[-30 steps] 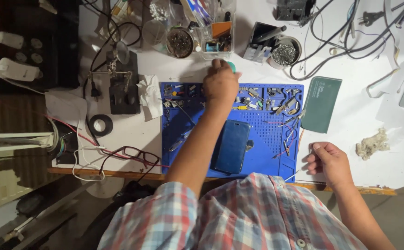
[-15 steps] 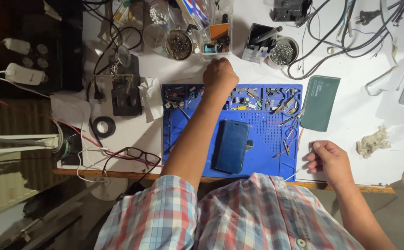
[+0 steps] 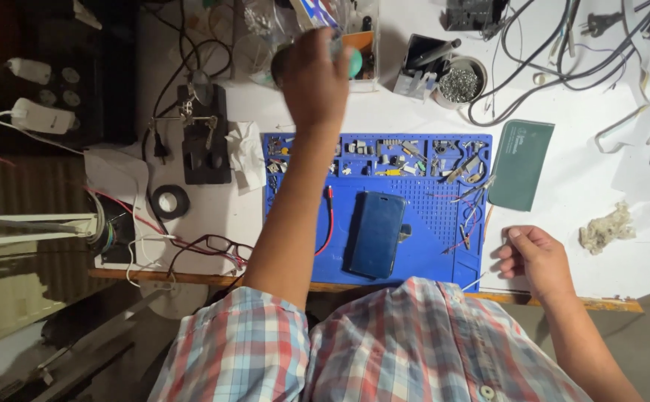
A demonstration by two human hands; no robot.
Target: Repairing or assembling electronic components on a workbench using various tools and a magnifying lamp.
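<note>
Grip of the right hand [image 3: 535,260] is loosely curled and holds nothing, low at the right on the white worktop [image 3: 585,186], beside the blue mat [image 3: 425,246]. On the mat lies a phone [image 3: 376,233]. Top centre, the blurred left hand [image 3: 314,74] closes round a teal-tipped thing [image 3: 354,62] by the clear box [image 3: 362,33].

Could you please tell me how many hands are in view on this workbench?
2: the left hand reaches over the clear containers at the table's back; the right hand rests beside the blue mat.
</note>
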